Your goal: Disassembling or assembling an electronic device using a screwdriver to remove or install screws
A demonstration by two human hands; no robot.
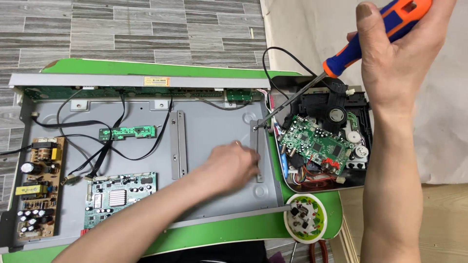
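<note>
- Screwdriver [370, 41] with an orange and blue handle is clenched in the right hand [395, 53], up at the far right of the opened metal case [214, 131].
- Its thin shaft slants down to the left, and the tip meets the top end of a grey metal rail [257, 151] on the floor of the case.
- The left hand [231, 165] lies on the case floor just left of that rail, fingers curled loosely and touching the rail's lower half; it grasps nothing that can be seen.
- A second, matching rail [179, 143] stands further left in the case, well apart from both hands.
- A brown power board [38, 187] with black capacitors sits at the left edge of the case.
- A green circuit board [121, 195] with a silver heat sink lies near the front of the case, left of the left forearm.
- A small narrow green board [127, 132] lies towards the back of the case, with black wires [97, 156] looping around it.
- Just right of the case, a disc drive unit [324, 141] rests in a grey tray, with a green board on top of it.
- A small round white dish [305, 219] holding loose small parts sits in front of the drive unit, at the right front corner of the case.
- Everything rests on a green table top [234, 231].
</note>
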